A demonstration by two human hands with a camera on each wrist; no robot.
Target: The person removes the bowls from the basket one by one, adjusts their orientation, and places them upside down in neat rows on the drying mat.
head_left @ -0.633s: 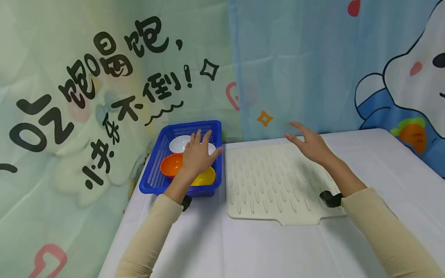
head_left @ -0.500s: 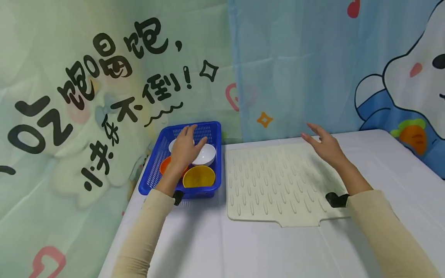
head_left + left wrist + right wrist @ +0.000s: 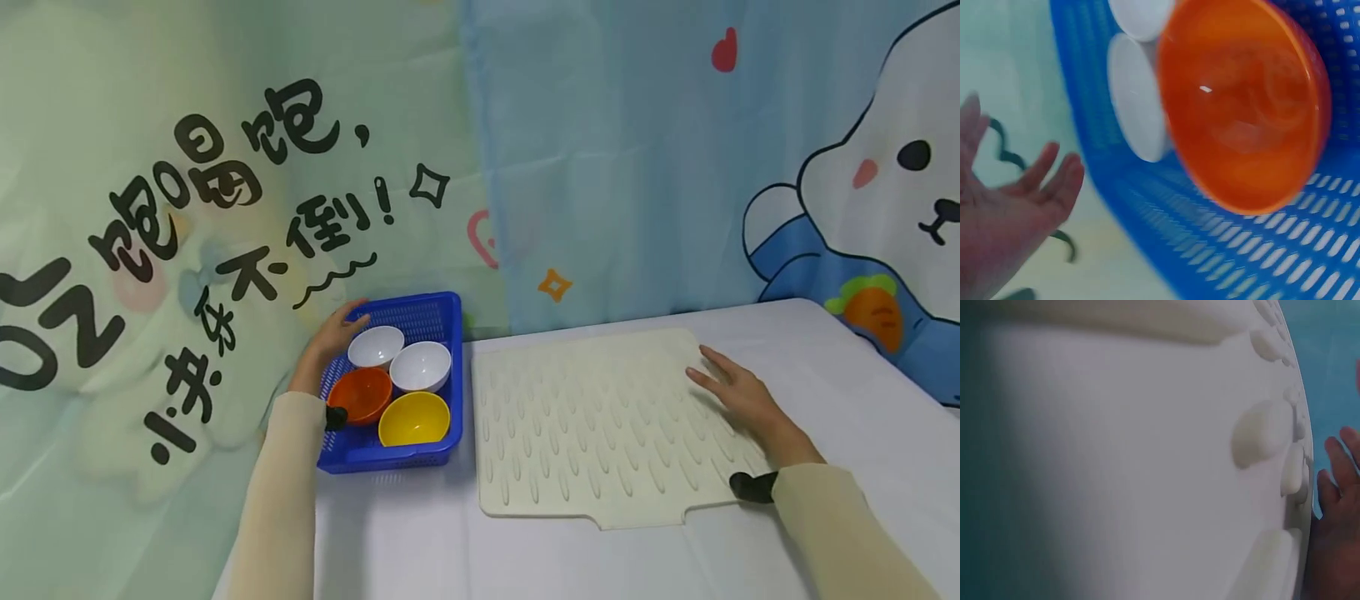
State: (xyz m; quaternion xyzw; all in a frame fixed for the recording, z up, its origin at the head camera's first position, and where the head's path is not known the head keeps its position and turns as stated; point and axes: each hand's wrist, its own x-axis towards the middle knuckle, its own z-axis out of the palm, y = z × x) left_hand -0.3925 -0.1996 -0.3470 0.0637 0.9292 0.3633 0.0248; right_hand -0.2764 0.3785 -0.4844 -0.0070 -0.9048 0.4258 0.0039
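Note:
Four-sided and blue, a plastic basket (image 3: 352,458) stands at the left of the table in the head view. Inside it are an orange bowl (image 3: 362,397), a yellow bowl (image 3: 414,419) and two white bowls (image 3: 377,346), all upright. My left hand (image 3: 332,343) is at the basket's far left rim with fingers extended; the left wrist view shows the palm holding nothing, beside the basket wall (image 3: 1094,150). Over the right part of a cream draining board (image 3: 585,417) with raised ridges is my right hand (image 3: 742,407), fingers spread and holding nothing. Whether it touches the board, I cannot tell.
A white cloth covers the table (image 3: 540,558). Printed curtains (image 3: 600,167) hang close behind and to the left of it. The basket and the board stand side by side with a narrow gap between them.
My left hand has moved left from above the bowls to the basket's far left rim, uncovering the bowls. My right hand has moved right and nearer. The head view has tilted up.

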